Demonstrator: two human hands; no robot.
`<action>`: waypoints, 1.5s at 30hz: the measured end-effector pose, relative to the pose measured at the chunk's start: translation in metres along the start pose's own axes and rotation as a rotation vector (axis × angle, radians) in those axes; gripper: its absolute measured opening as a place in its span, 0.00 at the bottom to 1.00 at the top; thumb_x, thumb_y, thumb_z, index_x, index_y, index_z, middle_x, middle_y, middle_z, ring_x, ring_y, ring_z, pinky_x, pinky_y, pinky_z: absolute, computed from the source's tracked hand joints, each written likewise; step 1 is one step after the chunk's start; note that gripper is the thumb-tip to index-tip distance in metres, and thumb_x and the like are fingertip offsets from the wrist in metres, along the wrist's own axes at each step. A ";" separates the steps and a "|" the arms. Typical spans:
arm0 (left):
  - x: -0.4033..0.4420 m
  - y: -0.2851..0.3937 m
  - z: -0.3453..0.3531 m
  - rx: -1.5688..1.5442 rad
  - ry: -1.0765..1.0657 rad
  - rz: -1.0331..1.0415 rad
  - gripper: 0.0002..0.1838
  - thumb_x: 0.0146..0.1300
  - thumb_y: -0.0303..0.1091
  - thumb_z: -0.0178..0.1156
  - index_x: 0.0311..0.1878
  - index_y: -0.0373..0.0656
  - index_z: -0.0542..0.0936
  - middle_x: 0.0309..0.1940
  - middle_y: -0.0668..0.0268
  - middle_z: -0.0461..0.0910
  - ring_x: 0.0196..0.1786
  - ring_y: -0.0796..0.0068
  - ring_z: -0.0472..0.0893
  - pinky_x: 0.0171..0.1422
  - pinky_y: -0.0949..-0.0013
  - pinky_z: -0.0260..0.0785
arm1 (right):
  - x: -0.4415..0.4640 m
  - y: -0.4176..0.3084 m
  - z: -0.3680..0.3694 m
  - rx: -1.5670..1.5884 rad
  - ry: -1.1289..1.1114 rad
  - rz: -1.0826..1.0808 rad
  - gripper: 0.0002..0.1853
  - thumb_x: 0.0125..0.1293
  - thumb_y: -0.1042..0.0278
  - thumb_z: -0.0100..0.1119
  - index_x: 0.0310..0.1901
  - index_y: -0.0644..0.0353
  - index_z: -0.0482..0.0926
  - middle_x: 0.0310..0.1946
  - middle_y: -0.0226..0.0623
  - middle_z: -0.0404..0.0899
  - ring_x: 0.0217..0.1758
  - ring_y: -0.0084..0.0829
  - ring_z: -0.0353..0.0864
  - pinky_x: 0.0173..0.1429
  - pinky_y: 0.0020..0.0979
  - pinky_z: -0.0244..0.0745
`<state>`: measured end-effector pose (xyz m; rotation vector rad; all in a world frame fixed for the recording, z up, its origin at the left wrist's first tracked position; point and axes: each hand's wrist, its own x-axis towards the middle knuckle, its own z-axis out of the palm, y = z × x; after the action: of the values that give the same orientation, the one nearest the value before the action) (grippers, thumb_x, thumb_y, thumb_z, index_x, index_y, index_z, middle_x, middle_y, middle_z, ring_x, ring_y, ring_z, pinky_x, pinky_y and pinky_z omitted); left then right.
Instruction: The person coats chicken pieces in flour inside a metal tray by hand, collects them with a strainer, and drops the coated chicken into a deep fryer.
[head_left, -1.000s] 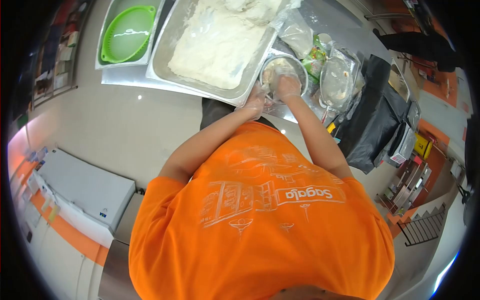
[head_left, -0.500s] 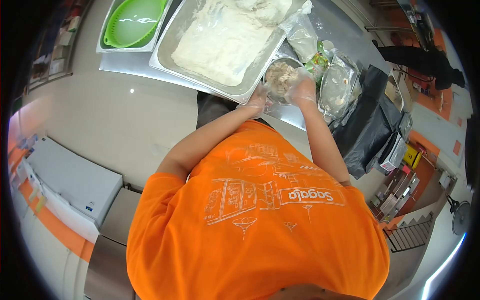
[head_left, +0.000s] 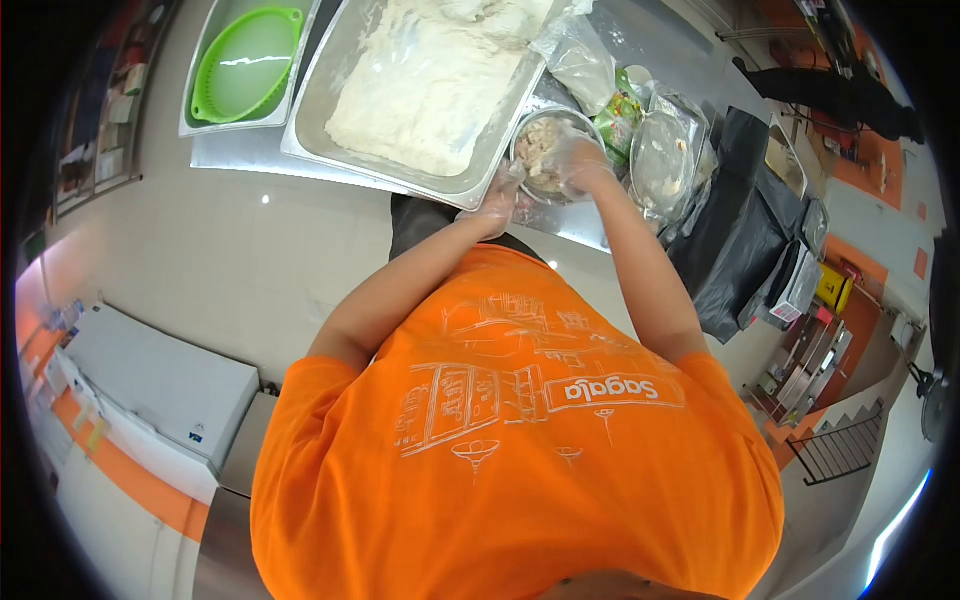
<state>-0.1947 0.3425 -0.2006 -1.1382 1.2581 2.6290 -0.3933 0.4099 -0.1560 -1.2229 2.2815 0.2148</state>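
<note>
Upper centre: left hand (head_left: 492, 203) at the edge of the bowl (head_left: 545, 188), right hand (head_left: 584, 166) over its pale mix (head_left: 537, 146), grips unclear; best brace firmly, work from below

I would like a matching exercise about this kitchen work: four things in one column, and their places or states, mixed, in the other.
1. Green basket
2. Large rectangular metal tray
3. Round bowl
4. Left hand

A. Contains a lumpy pale mixture
B. Wears a clear plastic glove
C. Sits inside a rectangular container
D. Holds a wide layer of white powder

Pairs: 1-C, 2-D, 3-A, 4-B
</note>
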 end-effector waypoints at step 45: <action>-0.018 0.046 0.035 0.015 0.248 0.083 0.13 0.64 0.35 0.57 0.39 0.31 0.78 0.25 0.62 0.75 0.19 0.73 0.76 0.22 0.68 0.72 | -0.079 0.001 -0.033 0.207 0.302 -0.049 0.32 0.53 0.66 0.67 0.61 0.64 0.71 0.43 0.51 0.81 0.47 0.51 0.81 0.52 0.43 0.76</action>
<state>-0.2168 0.3404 -0.1445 -1.4783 1.3888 2.5933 -0.3720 0.4556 -0.0869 -1.2692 2.4482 -0.2353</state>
